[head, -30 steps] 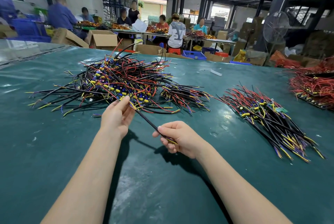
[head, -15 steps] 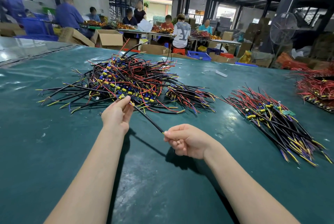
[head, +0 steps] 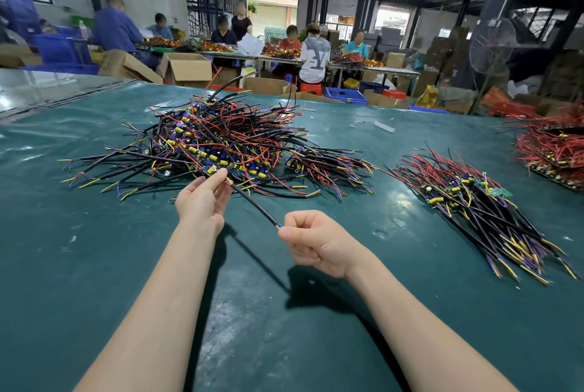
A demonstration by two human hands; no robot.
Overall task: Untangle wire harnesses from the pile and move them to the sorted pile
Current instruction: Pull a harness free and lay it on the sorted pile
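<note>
The right hand (head: 316,241) is closed, pinching the near tip of a black wire (head: 256,206). The left hand (head: 202,199) pinches its far end at the edge of the tangled pile (head: 221,142). The sorted pile (head: 474,205) lies right on the green table (head: 94,265)

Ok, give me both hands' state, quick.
Left hand: pinching the black harness at the pile edge.
Right hand: closed on its free end.
</note>
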